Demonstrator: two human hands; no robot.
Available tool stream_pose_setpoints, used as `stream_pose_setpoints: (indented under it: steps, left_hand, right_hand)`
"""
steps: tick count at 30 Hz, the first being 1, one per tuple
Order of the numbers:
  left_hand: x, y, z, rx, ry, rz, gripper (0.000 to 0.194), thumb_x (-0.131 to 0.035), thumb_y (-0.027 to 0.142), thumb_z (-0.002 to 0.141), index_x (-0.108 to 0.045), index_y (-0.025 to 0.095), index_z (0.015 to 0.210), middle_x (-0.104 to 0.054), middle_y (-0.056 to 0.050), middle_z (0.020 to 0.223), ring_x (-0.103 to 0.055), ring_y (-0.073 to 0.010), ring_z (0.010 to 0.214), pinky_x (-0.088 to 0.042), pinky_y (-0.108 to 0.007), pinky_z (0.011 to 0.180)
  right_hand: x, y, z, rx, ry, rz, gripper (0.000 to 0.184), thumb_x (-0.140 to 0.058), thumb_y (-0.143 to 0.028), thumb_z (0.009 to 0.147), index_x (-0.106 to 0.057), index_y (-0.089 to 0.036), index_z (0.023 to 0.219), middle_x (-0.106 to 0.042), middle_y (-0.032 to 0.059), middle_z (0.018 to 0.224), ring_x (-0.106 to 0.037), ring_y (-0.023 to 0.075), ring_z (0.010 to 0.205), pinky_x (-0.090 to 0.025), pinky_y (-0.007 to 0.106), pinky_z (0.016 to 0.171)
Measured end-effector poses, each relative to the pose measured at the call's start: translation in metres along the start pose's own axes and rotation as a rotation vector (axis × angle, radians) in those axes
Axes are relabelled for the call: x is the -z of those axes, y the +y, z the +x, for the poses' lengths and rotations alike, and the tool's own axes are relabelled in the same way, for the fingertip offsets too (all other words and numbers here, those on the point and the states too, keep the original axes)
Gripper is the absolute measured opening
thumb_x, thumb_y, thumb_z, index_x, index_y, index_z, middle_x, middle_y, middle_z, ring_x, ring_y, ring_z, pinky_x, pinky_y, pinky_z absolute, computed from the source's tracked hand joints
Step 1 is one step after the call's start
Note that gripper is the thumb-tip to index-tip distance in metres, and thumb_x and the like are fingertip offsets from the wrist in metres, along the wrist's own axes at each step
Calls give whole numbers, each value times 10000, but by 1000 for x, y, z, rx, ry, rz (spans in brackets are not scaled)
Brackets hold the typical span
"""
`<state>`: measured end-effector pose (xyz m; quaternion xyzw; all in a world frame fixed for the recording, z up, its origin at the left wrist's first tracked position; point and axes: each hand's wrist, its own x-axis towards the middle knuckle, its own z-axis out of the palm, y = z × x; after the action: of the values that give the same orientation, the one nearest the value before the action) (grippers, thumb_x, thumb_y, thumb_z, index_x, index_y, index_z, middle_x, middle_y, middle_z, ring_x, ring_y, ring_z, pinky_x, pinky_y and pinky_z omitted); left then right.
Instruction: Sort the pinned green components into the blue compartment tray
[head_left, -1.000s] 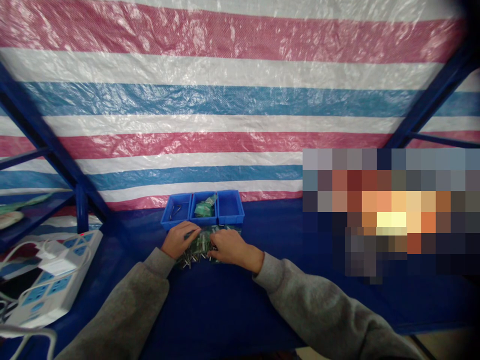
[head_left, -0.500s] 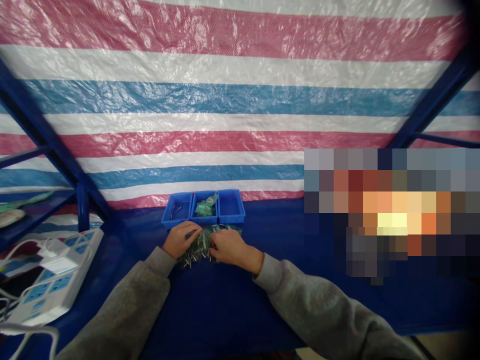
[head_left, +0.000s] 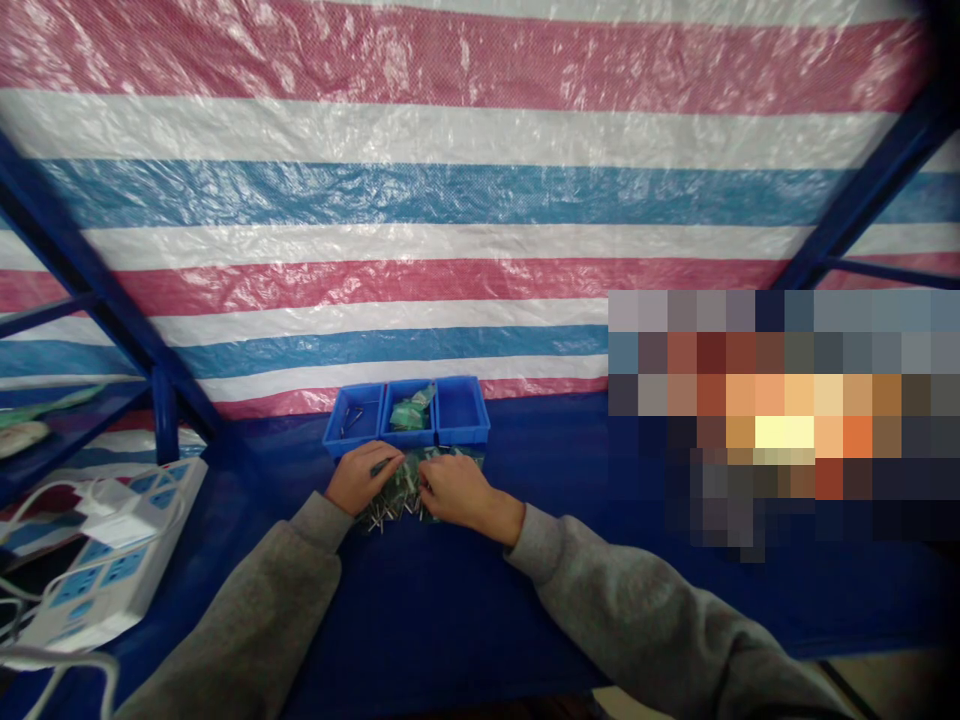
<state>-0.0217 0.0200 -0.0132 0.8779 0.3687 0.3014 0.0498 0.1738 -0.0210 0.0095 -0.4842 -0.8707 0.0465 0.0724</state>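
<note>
The heap of small metal pins (head_left: 388, 512) lies tangled with green plastic packets (head_left: 442, 458) on the dark blue tarpaulin of the bench (head_left: 465, 620), just in front of a blue plastic three-compartment tray (head_left: 406, 447). The tray's left compartment (head_left: 352, 420) holds a few thin dark pins, and its middle compartment (head_left: 409, 412) holds a bundle of green packets. The heap is loose and spiky, so a hurried tug on one pin could drag others along and scatter them across the tarpaulin, where dark-toned pieces would be hard to spot. The exposed points could also prick a fingertip, and a knuckle knocking the tray's near wall could shift it and jolt its contents. Both forearms, in grey sleeves, reach inward from the lower corners of the view, elbows wide and wrists angled toward the middle. The left hand (head_left: 360, 477) curls over the heap's left side with its fingers drawn narrowly together, and a thin dark sliver shows near them, though I cannot tell whether it is held. The right hand (head_left: 459, 491) lies palm-down over the right side, its fingertips (head_left: 426, 484) bunched into the pile, and any hold there is hidden.
</note>
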Motion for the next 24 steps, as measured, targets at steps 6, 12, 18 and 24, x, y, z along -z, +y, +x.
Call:
stream_pose_setpoints:
  steps: [6,12,18,24]
  left_hand:
    - [0,1,0,9,-4,-7,218,-467,287,884,-652,176,850,-679,-44,868,-625,-156,842,-475,-264,798]
    - [0,2,0,4,11,-23,214,-471,280,879,-654,174,847,-682,-47,862,-627,-159,836,-481,-269,791]
    - [0,2,1,-2,14,-22,223,-468,289,881,-655,176,839,-682,-45,851,-629,-157,824,-483,-266,779]
    - [-2,-1,0,17,-13,-10,216,-465,291,886,-646,177,856,-677,-43,870,-623,-157,842,-473,-271,797]
  right_hand:
    - [-2,0,0,-13,-22,-12,272,-456,-355,848,-617,-157,943,-671,124,947,-639,245,899,-470,320,747]
    - [-4,1,2,1,-36,-26,266,-428,-317,880,-632,-151,920,-675,129,931,-649,240,876,-478,319,734]
    - [-3,1,2,-3,-30,-34,261,-400,-247,890,-643,-154,904,-680,129,923,-650,235,879,-480,316,742]
    - [0,-1,1,-60,-22,-27,266,-411,-253,871,-656,-152,895,-685,127,913,-650,238,887,-477,315,755]
